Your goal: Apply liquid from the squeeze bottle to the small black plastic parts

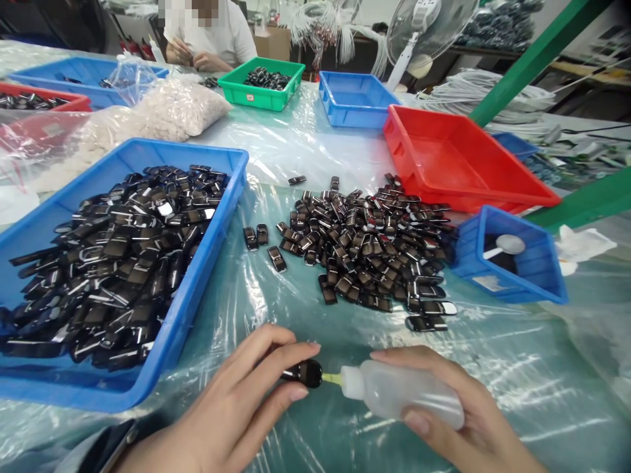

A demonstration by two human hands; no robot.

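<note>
One small black part [304, 372] sits pinched between the thumb and fingers of the left hand [236, 407], low in the middle of the view, just above the plastic-covered table [305, 148]. The yellow tip of a soft squeeze bottle [401, 393] touches its right end; the right hand [463, 420] wraps that bottle, thumb pressed on its side. By the look of it, the step in hand is dosing a drop of liquid into the part, and the next move likely calls for a light squeeze with the tip held steady, then lifting the bottle away cleanly. Beyond lies a loose pile of parts [367, 249] on the table, a big blue tray [118, 269] full of them at the left, a small blue bin [510, 266] and an empty red tray [463, 164] at the right. Another person [210, 39] works at the far end.
</note>
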